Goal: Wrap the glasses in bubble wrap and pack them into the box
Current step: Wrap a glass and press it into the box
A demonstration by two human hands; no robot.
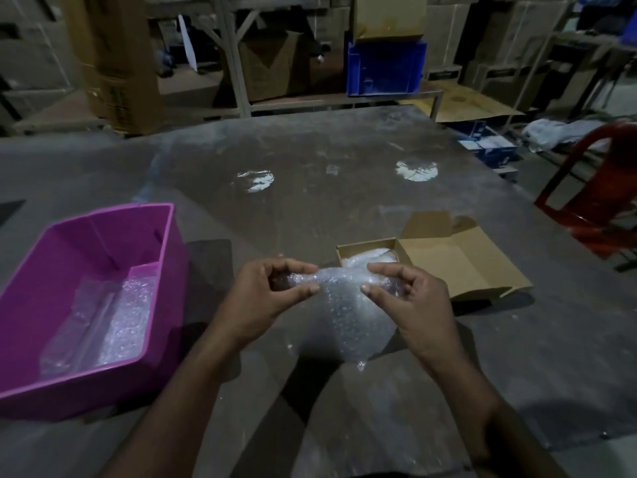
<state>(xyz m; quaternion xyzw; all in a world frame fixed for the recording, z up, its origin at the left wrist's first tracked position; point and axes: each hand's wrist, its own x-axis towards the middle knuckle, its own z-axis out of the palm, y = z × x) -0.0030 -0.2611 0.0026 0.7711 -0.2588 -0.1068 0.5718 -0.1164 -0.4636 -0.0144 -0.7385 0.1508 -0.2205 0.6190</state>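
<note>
The room is dim and its far side blurs: shelving (238,53) with cardboard cartons and a blue crate (386,67) can be made out, little more, and a red chair (593,198) is cut off at the right edge. The grey worktop (327,160) is scuffed and dusty, with two bright light spots on it. A purple tub (86,294) stands at the left, holding loose bubble wrap and clear film; whether glasses lie under it cannot be told. An open cardboard box (448,260) sits right of centre with a wrapped bundle (372,258) in its left compartment. Above the worktop, just in front of the box, both hands hold a sheet of bubble wrap (344,305) rolled at the top, its tail hanging down. The left hand (262,298) and right hand (417,305) each pinch one end of the roll. What the roll encloses is too hazy to see.
</note>
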